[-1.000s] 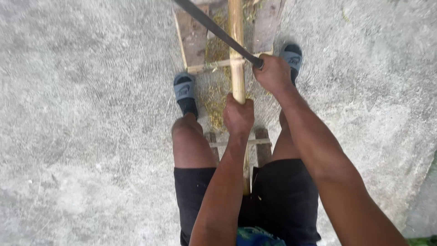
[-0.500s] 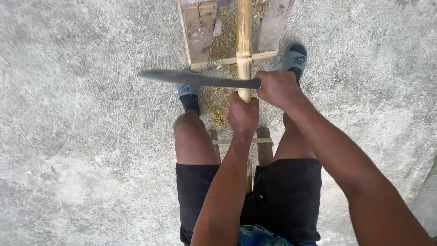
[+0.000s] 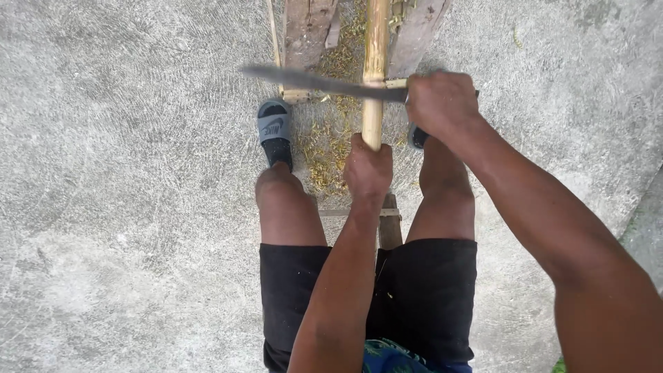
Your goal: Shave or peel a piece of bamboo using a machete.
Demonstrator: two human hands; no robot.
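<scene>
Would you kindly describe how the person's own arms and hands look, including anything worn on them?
Both arms are bare along their whole visible length, with no sleeves in view. The left hand and right hand wear no gloves, and no rings, watch or bands show on either wrist.

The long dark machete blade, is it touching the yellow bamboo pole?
Touching. In the head view the long dark machete blade lies straight across the yellow bamboo pole, no gap showing.

The left hand is gripping the near end of a bamboo pole, while the right hand is holding a long machete with its blade lying across the pole. Shavings are lying on the concrete floor between the feet.
</scene>
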